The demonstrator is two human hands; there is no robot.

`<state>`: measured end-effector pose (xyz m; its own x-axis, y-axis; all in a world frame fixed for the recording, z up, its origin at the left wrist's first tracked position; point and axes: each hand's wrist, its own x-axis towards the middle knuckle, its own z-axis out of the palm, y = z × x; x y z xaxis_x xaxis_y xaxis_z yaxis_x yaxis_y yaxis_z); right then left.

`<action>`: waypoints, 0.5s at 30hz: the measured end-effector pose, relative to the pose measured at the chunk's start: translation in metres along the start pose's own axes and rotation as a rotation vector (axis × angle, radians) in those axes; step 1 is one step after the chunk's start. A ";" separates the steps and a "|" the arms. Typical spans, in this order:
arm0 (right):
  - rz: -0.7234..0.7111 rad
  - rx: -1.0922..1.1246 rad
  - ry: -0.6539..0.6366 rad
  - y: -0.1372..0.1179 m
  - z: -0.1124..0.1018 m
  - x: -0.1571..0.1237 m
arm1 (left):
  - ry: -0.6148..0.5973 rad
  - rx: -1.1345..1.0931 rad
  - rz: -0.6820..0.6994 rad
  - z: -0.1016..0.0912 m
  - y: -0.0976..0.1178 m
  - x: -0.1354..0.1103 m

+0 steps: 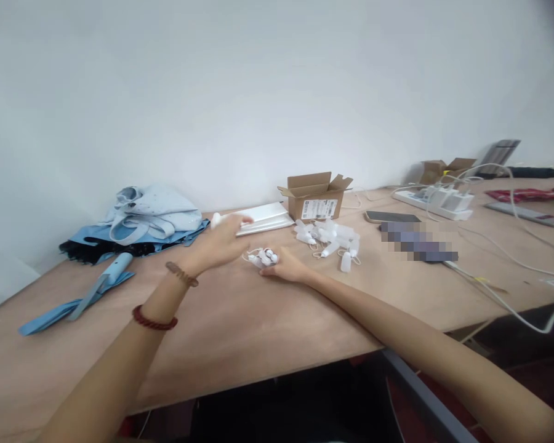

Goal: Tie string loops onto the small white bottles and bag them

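Observation:
My left hand (221, 245) is raised over the table, fingers stretched out, beside a stack of flat white sheets or bags (265, 215). Nothing shows clearly in its grasp. Closed around a small bunch of white plastic pieces with cord loops (261, 257), my right hand (287, 266) rests low near the tabletop. To its right lies a loose pile of similar translucent white pieces (329, 234), several with thin loops. An open cardboard box (314, 200) with a white label stands just behind that pile.
Light blue cloth (157, 212) and a folded blue umbrella (113, 271) lie on the left of the wooden table (258, 332). On the right are a phone (392, 216), a blurred dark object (418, 242), a power strip (436, 200) and trailing white cables (501, 301). A wall rises behind.

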<state>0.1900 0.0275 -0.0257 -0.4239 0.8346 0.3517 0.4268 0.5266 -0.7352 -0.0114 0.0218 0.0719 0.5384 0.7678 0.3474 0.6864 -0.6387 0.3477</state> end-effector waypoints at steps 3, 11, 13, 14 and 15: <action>-0.016 0.017 -0.012 0.002 0.001 0.001 | -0.189 -0.167 -0.077 0.018 -0.003 -0.006; -0.006 0.010 -0.030 0.001 0.000 0.000 | -0.085 -0.111 -0.166 0.042 -0.003 -0.020; 0.001 -0.016 -0.027 -0.001 -0.001 0.000 | -0.064 -0.121 -0.205 0.044 -0.004 -0.021; 0.002 -0.030 -0.023 -0.002 -0.001 0.000 | -0.057 -0.157 -0.206 0.045 -0.005 -0.022; 0.004 -0.039 -0.022 -0.003 -0.002 0.000 | -0.059 -0.207 -0.194 0.045 -0.005 -0.022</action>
<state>0.1901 0.0262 -0.0224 -0.4395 0.8331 0.3357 0.4591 0.5296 -0.7133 -0.0049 0.0101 0.0234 0.4382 0.8744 0.2083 0.6683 -0.4718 0.5751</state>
